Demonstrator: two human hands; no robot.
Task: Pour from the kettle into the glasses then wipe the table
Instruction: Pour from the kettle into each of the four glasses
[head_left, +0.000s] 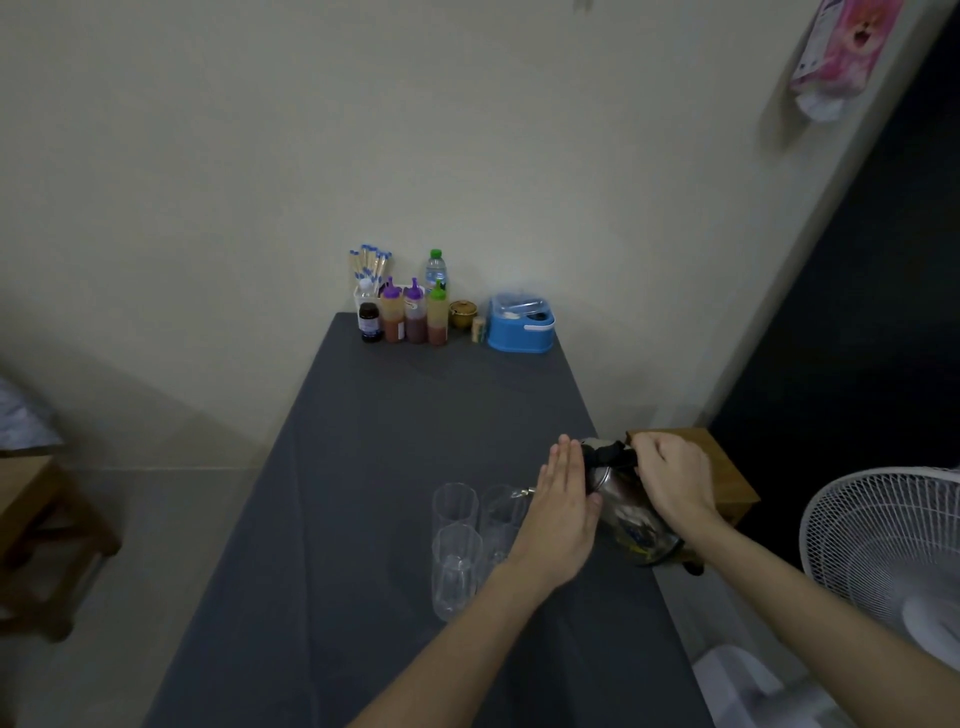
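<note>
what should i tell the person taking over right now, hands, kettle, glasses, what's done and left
Right hand grips the kettle by its black handle; the kettle is tilted, spout toward the glasses.
Left hand is open and flat against the kettle's side, steadying it.
The clear glasses are clustered on the grey table, just left of the spout.
Done: kettle lifted and tipped over the back right glass; how full any glass is cannot be judged.
Left: finish pouring into each glass, set the kettle down, wipe the table. No cloth is in view.

Kettle (631, 514) lid and spout base hidden behind flat left hand (563, 512); handle covered by gripping right hand (672, 486). Fan (883, 545) cut off at right edge. Bottle labels at upper centre too small to read.
</note>
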